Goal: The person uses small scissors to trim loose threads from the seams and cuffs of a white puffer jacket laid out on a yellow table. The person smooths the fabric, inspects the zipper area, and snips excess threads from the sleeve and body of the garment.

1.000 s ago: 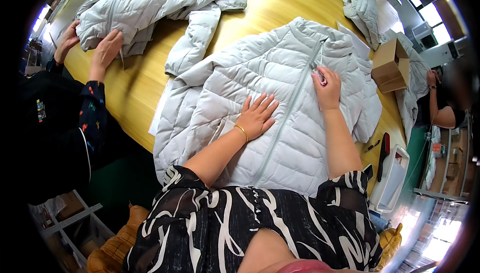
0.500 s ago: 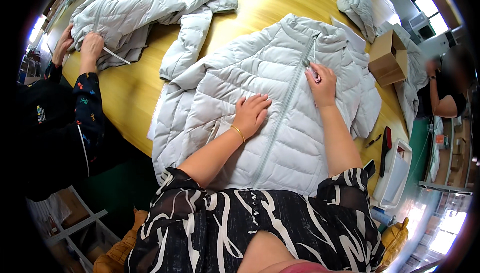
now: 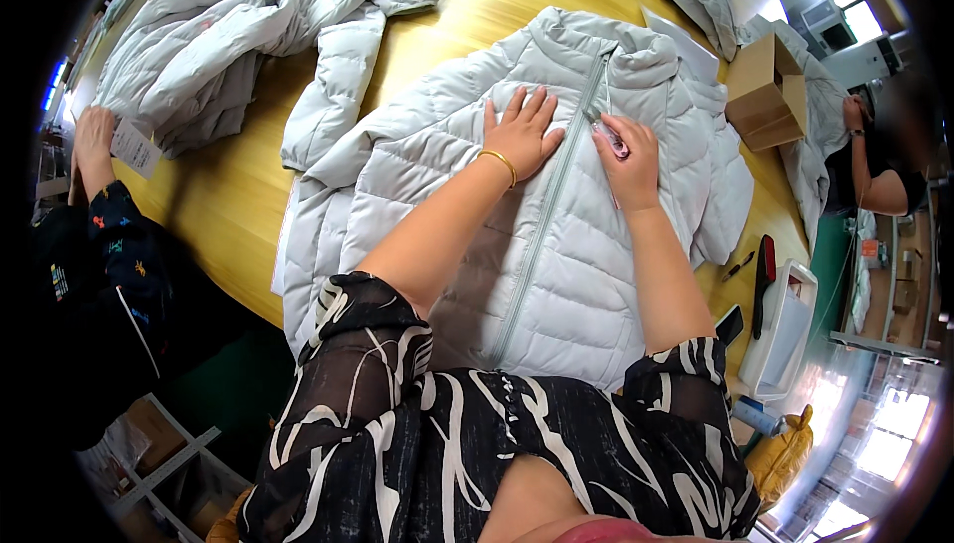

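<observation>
A pale grey quilted puffer jacket lies front up before me, its collar at the far side and its long zip closed down the middle. Flat on the chest, left of the zip, rests my left hand with fingers spread. Just right of the zip, below the collar, my right hand is closed around a small pink-handled tool. Fingers cover much of that tool, so its exact kind is unclear.
Another grey puffer jacket is heaped at the far left, where a person's hand is beside a white printed tag. An open cardboard box, a pen, a red-and-black brush and a white bin stand along the right.
My left hand has slid up the jacket toward the collar and spread its fingers. My right hand stays by the upper zip. The neighbour's hand has moved, and a white tag shows beside it.
</observation>
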### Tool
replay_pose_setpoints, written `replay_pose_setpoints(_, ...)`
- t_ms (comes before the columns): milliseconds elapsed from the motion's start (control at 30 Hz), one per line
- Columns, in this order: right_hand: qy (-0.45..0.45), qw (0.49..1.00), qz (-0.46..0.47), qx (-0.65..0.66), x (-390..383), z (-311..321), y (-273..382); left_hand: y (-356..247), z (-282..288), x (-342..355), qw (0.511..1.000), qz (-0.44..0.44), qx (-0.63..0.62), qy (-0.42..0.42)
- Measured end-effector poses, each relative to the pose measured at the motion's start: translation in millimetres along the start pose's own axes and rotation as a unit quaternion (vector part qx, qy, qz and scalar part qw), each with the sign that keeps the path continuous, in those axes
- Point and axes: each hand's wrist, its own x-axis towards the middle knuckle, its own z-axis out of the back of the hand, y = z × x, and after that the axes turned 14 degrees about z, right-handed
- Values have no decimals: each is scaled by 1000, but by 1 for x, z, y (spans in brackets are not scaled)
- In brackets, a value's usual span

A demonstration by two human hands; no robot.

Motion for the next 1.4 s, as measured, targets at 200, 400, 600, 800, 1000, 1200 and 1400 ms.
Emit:
replay_pose_setpoints(200,20,1000,-3,-2,3,5,3,4,5,-10,1000,18,5,2)
replay_pose_setpoints(400,-148,948,-144,243,-18,45,67,27,4,-158,997,-61,-48,3)
replay_pose_setpoints(600,-163,894,-229,349,-116,49,155,56,11,-300,972,-147,-69,172)
replay_pose_setpoints(800,-104,870,-298,379,-50,-1,120,60,30,-319,953,-224,21,201)
replay_pose_setpoints(1000,-128,848,-207,470,-80,30,210,72,19,-335,962,-215,70,153)
replay_pose_setpoints(1200,-67,724,-397,560,-224,94,298,75,13,-352,957,-235,73,155)
replay_pose_setpoints(1400,-169,611,-480,606,-277,135,342,69,8,-339,956,-235,93,149)
